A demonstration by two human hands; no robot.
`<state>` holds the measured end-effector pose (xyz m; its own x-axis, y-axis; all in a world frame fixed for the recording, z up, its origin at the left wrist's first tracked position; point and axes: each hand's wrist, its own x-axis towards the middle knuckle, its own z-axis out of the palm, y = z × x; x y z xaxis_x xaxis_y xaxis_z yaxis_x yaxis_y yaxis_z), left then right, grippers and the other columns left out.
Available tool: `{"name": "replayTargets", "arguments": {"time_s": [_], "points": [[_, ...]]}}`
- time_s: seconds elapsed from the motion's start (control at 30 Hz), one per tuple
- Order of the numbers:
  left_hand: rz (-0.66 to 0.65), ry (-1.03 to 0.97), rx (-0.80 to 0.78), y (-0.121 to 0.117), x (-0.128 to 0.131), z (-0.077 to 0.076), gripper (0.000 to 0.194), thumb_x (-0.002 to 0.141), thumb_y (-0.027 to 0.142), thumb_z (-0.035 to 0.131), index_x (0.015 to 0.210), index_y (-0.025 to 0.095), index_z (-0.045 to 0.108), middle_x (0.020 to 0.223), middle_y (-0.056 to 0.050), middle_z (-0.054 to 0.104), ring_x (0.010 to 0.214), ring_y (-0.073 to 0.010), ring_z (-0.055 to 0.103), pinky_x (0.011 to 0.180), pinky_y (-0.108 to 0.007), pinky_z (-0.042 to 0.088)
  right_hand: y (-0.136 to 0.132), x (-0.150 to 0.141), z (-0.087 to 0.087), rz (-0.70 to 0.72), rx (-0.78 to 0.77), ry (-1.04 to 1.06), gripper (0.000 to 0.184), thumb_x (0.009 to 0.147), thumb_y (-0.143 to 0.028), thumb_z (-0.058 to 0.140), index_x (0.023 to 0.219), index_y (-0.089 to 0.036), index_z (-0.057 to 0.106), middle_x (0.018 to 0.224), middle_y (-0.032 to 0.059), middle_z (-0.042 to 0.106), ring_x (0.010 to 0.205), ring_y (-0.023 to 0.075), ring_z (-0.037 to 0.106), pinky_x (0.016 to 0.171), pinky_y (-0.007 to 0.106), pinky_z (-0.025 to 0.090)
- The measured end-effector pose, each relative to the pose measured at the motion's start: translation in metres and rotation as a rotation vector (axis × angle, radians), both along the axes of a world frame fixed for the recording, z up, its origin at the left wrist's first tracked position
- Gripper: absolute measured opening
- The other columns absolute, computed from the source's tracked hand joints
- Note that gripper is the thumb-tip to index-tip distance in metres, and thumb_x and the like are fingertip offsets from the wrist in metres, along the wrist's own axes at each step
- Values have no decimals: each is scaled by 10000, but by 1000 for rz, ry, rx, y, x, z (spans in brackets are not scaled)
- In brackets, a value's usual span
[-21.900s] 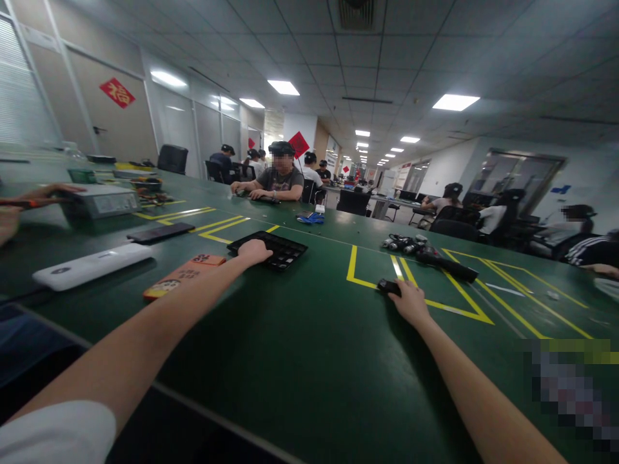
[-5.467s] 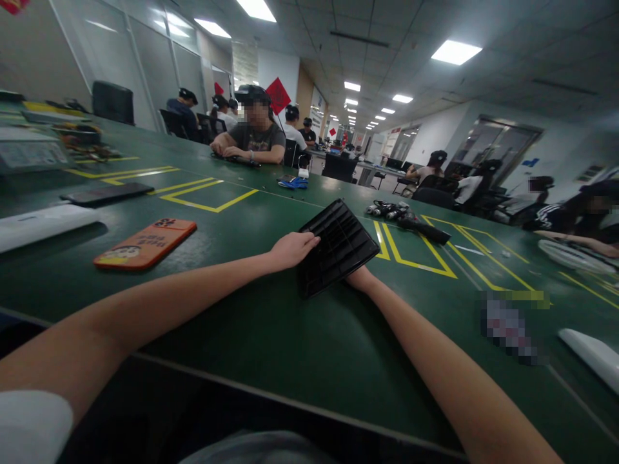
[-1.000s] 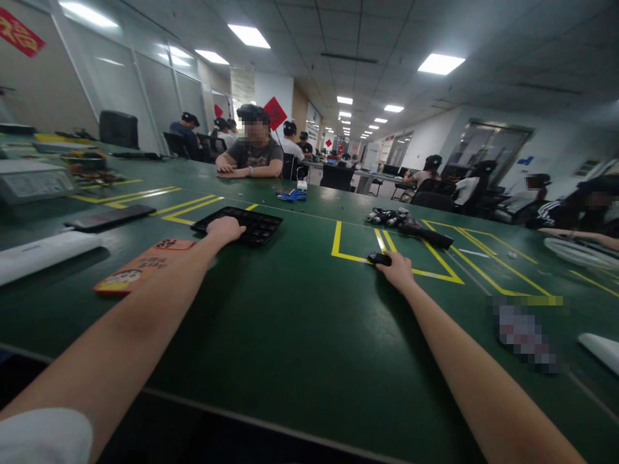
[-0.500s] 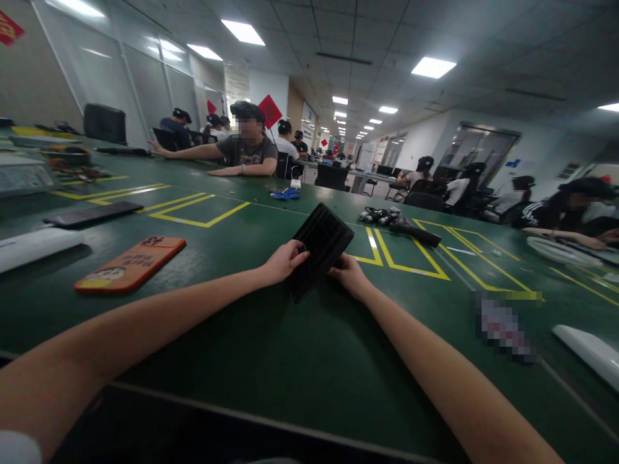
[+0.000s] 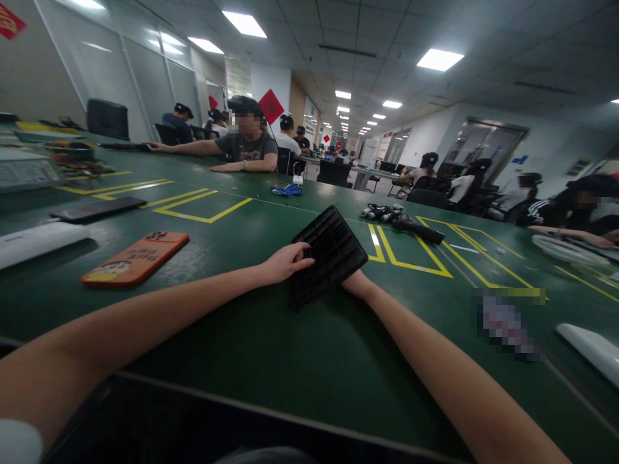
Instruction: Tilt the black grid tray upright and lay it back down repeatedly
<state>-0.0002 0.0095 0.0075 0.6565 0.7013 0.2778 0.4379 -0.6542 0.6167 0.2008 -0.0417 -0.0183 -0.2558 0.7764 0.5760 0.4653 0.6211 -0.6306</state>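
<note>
A black tray [image 5: 333,254] with ribs dividing it into small compartments is held tilted above the green table [image 5: 271,348], its ribbed face towards me. My left hand [image 5: 289,262] is closed at the tray's left side, thumb and fingertips over the ribbed face. Whether a small piece is also between those fingertips, I cannot tell. My right hand [image 5: 358,283] supports the tray from behind at its lower right, and most of its fingers are hidden by the tray.
To the left lie an orange phone case [image 5: 138,259], a dark flat device [image 5: 99,209] and a white long object [image 5: 41,241]. Beyond the tray are a bundle of dark cables [image 5: 387,214] and a blue item [image 5: 287,189]. A co-worker [image 5: 249,145] sits across the table.
The tray has turned and opened out towards me, so its ribs show more clearly. My right hand has slid further behind it. The co-worker's outstretched hand now touches a dark object.
</note>
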Motion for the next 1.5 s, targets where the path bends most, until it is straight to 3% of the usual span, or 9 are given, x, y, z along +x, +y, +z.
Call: {"name": "replayTargets", "arguments": {"time_s": [0.07, 0.2, 0.27, 0.43, 0.63, 0.87, 1.17, 1.3, 1.5], "points": [[73, -85, -136, -2, 0, 5, 381, 790, 372, 551, 1073, 117, 544, 694, 21, 476, 639, -127, 462, 606, -257, 375, 1, 0, 0, -4, 10, -47, 513, 835, -441, 536, 1301, -228, 519, 1426, 57, 440, 1366, 277, 290, 1135, 480, 207], [418, -447, -555, -10, 0, 18, 187, 829, 131, 453, 1003, 114, 519, 733, -1, 492, 597, -97, 463, 571, -228, 416, 3, 1, -2, -19, 8, -141, 499, 859, -400, 507, 1323, -217, 500, 1436, 51, 427, 1393, 266, 221, 1137, 464, 211], [510, -593, -733, -13, -2, 24, 232, 790, 1, 408, 974, 105, 505, 693, 1, 482, 576, -90, 482, 589, -224, 454, 4, 2, -3, -25, 16, -176, 488, 855, -392, 514, 1306, -208, 520, 1426, 54, 441, 1397, 270, 207, 1136, 464, 216], [386, -608, -849, -16, -10, 30, 84, 817, 37, 464, 819, 105, 513, 667, -44, 568, 593, -116, 581, 586, -235, 497, 5, 1, -4, -31, 34, -168, 463, 876, -420, 463, 1252, -172, 570, 1380, 92, 494, 1377, 280, 263, 1130, 458, 237], [280, -471, -764, -15, -12, 28, 200, 802, 297, 602, 710, 132, 536, 489, 67, 392, 369, -28, 340, 348, -138, 187, 0, 0, 1, 1, 8, -164, 514, 881, -424, 457, 1329, -176, 490, 1423, 79, 443, 1382, 256, 258, 1134, 446, 227], [157, -390, -696, -20, -8, 26, 75, 775, 128, 551, 850, 133, 548, 567, 58, 443, 438, -44, 401, 395, -162, 260, -2, -4, 5, 8, 8, -93, 531, 872, -420, 488, 1353, -196, 463, 1472, 67, 365, 1381, 257, 258, 1140, 451, 192], [83, -299, -558, -17, -6, 16, 118, 801, 175, 496, 916, 158, 483, 644, 39, 491, 459, -55, 435, 397, -167, 272, -4, -8, 7, 23, -34, -21, 488, 857, -408, 527, 1303, -208, 521, 1428, 73, 437, 1335, 259, 350, 1104, 449, 284], [84, -199, -363, -14, -5, 13, 92, 811, 183, 455, 890, 160, 496, 646, 32, 488, 482, -67, 432, 441, -187, 323, -2, -4, 3, 4, -28, -21, 543, 826, -475, 545, 1303, -217, 522, 1446, 72, 410, 1366, 277, 291, 1128, 460, 223], [52, 49, 104, -14, -8, 20, 179, 805, 173, 463, 965, 165, 544, 766, -19, 572, 684, -138, 527, 648, -268, 405, -1, -1, 0, -24, -43, -31, 621, 807, -542, 531, 1322, -196, 503, 1469, 86, 368, 1387, 306, 225, 1143, 486, 126]]}}
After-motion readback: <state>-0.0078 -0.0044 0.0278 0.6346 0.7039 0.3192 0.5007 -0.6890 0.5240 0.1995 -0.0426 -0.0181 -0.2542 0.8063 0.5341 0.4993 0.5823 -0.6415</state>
